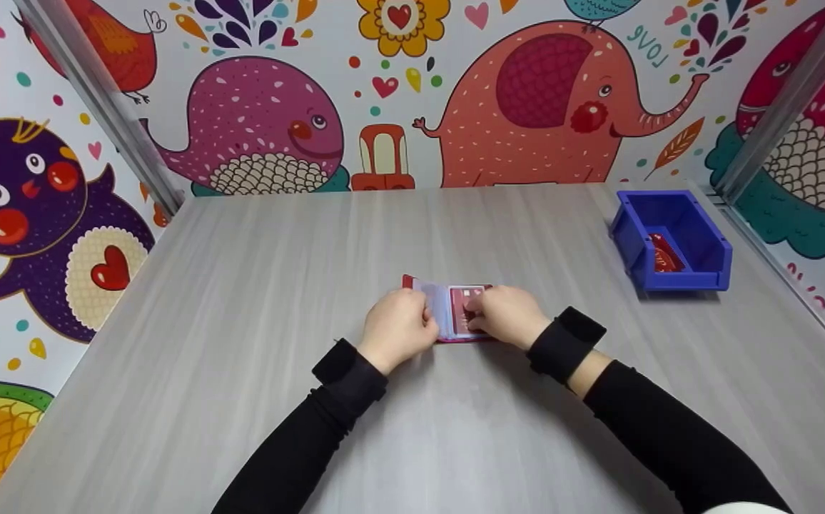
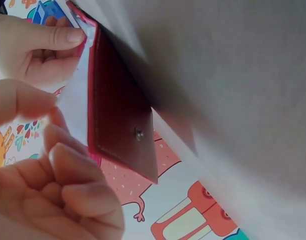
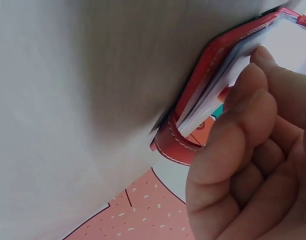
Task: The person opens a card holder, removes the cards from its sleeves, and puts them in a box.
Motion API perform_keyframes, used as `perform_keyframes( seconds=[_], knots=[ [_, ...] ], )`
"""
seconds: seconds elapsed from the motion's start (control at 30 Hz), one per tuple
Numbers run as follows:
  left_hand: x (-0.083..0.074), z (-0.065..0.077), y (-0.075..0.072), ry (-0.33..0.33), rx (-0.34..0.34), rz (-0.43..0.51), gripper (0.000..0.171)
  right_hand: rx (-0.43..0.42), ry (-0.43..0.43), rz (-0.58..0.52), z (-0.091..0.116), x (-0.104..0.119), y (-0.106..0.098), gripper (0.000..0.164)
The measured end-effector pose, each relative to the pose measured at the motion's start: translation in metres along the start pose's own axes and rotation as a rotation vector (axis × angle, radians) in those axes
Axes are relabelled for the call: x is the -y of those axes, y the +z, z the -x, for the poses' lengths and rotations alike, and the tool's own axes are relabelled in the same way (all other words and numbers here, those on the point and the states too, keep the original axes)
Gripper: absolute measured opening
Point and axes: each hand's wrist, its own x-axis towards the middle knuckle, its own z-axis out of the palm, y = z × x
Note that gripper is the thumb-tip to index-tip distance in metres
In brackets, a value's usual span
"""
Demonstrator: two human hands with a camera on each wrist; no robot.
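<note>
A red card holder (image 2: 120, 100) lies spread on the table, its clear sleeves facing up and a metal snap on its outer cover. In the head view my left hand (image 1: 398, 325) is at its left side. Thumb and index finger of that hand pinch the edge of a clear sleeve (image 2: 75, 110). A red card (image 1: 459, 321) shows in the right half of the holder. My right hand (image 1: 512, 314) has curled fingers over this card, and its thumb and fingertip pinch there. Part of the card is hidden under them. A red strap (image 3: 175, 142) juts from the holder.
A blue bin (image 1: 691, 278) stands at the back right of the table, with a red packet or card (image 1: 664, 253) inside. The grey table (image 1: 277, 285) is bounded by walls printed with cartoon animals.
</note>
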Motion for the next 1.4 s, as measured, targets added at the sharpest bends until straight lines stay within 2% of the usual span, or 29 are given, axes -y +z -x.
perform_keyframes(
  seconds=[0.2,0.43,0.67,1.07,1.27,1.4],
  knots=[
    [0.002,0.001,-0.001,-0.019,-0.030,0.002,0.027,0.012,0.010,0.005,0.000,0.001,-0.001,0.028],
    [0.006,0.003,-0.001,-0.033,-0.035,-0.022,0.034,0.009,0.013,-0.004,0.001,0.000,-0.001,0.028],
    [0.009,0.006,-0.001,-0.075,0.024,-0.058,0.031,0.010,0.016,-0.002,0.001,0.000,0.000,0.028],
    [0.013,0.003,0.001,-0.144,0.116,-0.095,0.030,0.038,0.031,0.001,0.000,0.000,0.000,0.029],
    [0.012,0.001,0.002,-0.192,0.180,-0.118,0.023,0.050,0.040,-0.002,0.000,0.000,0.000,0.028],
    [0.011,0.000,0.001,-0.200,0.198,-0.136,0.021,0.051,0.042,-0.001,0.000,0.001,0.000,0.027]
  ],
)
